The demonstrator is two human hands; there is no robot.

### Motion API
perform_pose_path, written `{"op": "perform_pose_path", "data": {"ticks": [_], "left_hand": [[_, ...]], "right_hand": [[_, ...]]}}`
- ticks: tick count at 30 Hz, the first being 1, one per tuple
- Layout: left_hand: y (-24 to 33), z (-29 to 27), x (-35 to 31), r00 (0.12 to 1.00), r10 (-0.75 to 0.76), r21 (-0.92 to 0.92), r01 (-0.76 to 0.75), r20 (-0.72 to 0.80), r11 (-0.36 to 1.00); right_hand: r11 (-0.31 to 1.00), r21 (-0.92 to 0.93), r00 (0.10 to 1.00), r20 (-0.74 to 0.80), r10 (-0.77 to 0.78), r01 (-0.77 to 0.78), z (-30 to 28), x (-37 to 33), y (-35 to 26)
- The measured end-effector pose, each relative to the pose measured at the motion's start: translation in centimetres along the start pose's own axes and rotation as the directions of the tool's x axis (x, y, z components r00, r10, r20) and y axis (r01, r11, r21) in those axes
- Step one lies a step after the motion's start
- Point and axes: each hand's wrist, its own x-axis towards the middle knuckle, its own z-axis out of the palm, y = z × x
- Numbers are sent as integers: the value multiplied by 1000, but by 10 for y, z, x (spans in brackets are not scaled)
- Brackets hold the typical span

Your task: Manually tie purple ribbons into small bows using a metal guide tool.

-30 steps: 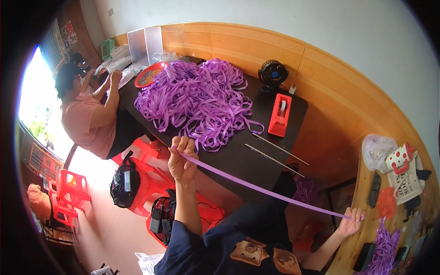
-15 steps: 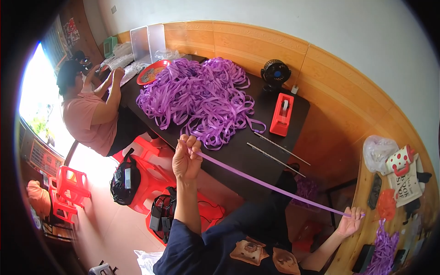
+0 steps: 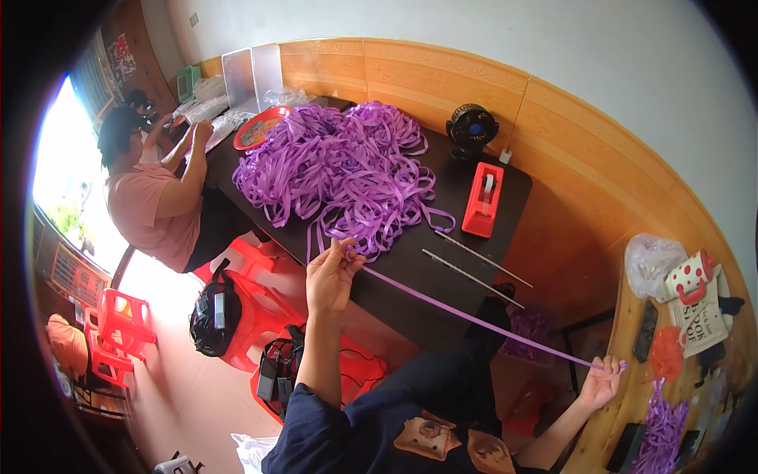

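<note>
A purple ribbon stretches, nearly straight, between my two hands above the dark table's front edge. My left hand is raised in front of the ribbon pile and pinches one end between thumb and fingers. Far to the right, my right hand grips the other end, with a short purple tip poking out past the fingers. Behind my left hand spreads a big tangled heap of purple ribbons. One strand of it hangs just left of my left fingertips.
On the dark table are two thin metal rods, a red tape dispenser, a black fan and a red plate. More ribbons lie on the wooden bench at right. A person in pink sits at left near red stools.
My left hand has shifted a little right and down, and its fingers have turned toward the ribbon. The right hand stays in place. A strand now shows left of my left fingertips.
</note>
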Motion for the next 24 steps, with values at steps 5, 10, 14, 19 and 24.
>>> {"op": "perform_pose_path", "data": {"ticks": [5, 10, 14, 19, 24], "left_hand": [[4, 6, -4, 999, -11, 67, 8, 46, 998], [6, 8, -3, 995, -76, 85, 69, 71, 994], [-11, 28, -17, 967, -174, 102, 157, 184, 982], [-61, 98, -89, 694, -590, 441, 414, 412, 796], [-90, 119, -112, 558, -650, 514, 405, 516, 756]], "right_hand": [[1000, 20, 1000, -8, 13, -13, -9, 0, -3], [999, 41, 1000, -23, 2, -1, -10, 3, -5], [996, 21, 983, -162, 83, -81, -7, -1, -8], [624, -745, 972, -189, 141, -235, 74, -12, 54], [353, -913, 858, 342, 383, 206, 137, -17, 87]]}}
